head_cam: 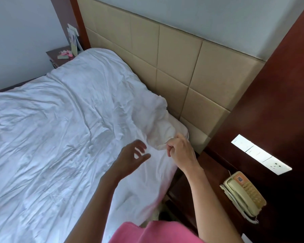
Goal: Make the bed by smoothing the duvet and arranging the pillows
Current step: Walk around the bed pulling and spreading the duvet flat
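Duvet (56,123), white and creased, is lying across the bed, its long axis running from the lower left up toward the padded headboard (174,55), with its top corner bunched near the bed's right edge. Your right hand (180,151) is curling its fingers around that bunched fabric, knuckles up, forearm angling in from the lower right. Your left hand (132,155) is hovering just over the duvet beside it, fingers spread and loosely bent, gripping nothing. A pillow (178,126) is peeking out beneath the bunched corner, mostly hidden. Your pink top (151,232) is cutting off the bed's near edge. A beige telephone (244,195) is sitting on the dark nightstand (216,165) to your right.
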`<state>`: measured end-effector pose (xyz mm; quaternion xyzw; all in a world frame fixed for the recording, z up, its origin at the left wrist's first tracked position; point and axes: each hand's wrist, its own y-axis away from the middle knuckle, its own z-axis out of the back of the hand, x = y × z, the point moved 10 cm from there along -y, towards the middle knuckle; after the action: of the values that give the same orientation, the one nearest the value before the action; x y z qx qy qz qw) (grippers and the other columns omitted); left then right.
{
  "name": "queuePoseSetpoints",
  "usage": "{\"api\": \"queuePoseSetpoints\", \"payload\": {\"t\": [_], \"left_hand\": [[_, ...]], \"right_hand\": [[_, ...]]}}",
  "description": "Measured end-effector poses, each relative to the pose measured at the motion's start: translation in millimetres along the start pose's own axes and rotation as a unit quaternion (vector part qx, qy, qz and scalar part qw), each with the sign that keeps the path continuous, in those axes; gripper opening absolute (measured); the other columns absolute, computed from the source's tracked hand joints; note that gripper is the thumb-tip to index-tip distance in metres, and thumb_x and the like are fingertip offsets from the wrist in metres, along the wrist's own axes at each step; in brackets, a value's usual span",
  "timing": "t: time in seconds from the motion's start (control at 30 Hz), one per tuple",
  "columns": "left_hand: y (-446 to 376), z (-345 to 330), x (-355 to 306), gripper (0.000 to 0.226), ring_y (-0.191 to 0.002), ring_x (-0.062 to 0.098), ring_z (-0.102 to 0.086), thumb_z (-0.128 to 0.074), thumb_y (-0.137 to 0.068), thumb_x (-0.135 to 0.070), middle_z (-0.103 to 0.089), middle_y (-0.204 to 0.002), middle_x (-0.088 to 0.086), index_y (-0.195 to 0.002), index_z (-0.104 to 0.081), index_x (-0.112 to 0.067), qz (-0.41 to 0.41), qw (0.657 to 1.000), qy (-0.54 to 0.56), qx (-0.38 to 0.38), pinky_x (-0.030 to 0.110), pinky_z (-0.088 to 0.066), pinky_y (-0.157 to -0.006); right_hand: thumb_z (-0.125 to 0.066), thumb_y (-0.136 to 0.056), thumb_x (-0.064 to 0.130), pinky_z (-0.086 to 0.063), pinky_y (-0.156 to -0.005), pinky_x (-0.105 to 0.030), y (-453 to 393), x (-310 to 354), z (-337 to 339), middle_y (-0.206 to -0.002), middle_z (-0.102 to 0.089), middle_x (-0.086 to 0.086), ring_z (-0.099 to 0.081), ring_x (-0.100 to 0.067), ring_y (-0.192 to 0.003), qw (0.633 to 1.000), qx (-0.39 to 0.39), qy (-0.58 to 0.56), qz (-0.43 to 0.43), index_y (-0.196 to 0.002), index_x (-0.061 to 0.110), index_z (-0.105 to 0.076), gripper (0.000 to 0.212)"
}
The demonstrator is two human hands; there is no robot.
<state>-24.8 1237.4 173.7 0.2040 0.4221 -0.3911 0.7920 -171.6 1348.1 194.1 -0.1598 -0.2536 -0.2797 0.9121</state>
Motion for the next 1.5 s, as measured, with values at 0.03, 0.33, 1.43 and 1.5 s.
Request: {"api": "queuePoseSetpoints", "payload": {"t": [0.03, 0.33, 1.43, 1.5], "left_hand": [[-1.8, 10.9, -12.4, 0.038, -0.086, 0.008, -0.061, -0.081, -0.078, -0.024, -0.061, -0.102, -0.005, -0.108, -0.058, -0.022, -0.038, 0.997, -0.024, -0.057, 0.024, -0.048, -0.075], [-63.0, 10.3, -29.3, 0.100, -0.140, 0.032, -0.034, -0.083, -0.069, -0.025, -0.040, -0.150, 0.008, -0.153, -0.028, -0.031, -0.068, 0.875, -0.474, -0.076, 0.052, -0.033, -0.105], [-69.5, -114.4, -81.4, 0.043, -0.120, 0.015, -0.058, -0.062, -0.093, -0.016, -0.056, -0.134, -0.001, -0.134, -0.050, -0.019, 0.028, 0.982, 0.180, 0.050, 0.037, -0.052, -0.100], [-79.0, -120.5, -73.4, 0.045, -0.125, 0.021, -0.053, -0.058, -0.094, -0.016, -0.051, -0.141, -0.001, -0.138, -0.049, -0.021, 0.027, 0.995, 0.090, 0.035, 0.040, -0.048, -0.104]], "right_hand": [[-0.051, -0.072, -0.014, -0.044, -0.063, -0.031, 1.1, -2.3, -2.6, -0.078, -0.056, -0.006, -0.055, -0.020, -0.076, 1.000, 0.001, -0.005, -0.001, -0.055, 0.006, -0.062, 0.029], [-0.048, -0.079, -0.014, -0.051, -0.065, -0.039, 2.3, -4.0, 8.1, -0.073, -0.055, -0.002, -0.054, -0.015, -0.071, 0.999, -0.001, -0.046, 0.022, -0.059, 0.009, -0.060, 0.033], [-0.054, -0.099, 0.012, -0.056, -0.083, -0.029, 11.1, -106.8, 32.0, -0.100, -0.073, -0.007, -0.070, -0.015, -0.094, 0.860, -0.198, -0.397, -0.251, -0.113, 0.002, -0.069, 0.023], [-0.052, -0.100, 0.011, -0.057, -0.088, -0.028, 11.1, -115.8, 46.7, -0.102, -0.073, -0.005, -0.069, -0.010, -0.095, 0.868, -0.213, -0.377, -0.243, -0.116, 0.002, -0.068, 0.024]]}}
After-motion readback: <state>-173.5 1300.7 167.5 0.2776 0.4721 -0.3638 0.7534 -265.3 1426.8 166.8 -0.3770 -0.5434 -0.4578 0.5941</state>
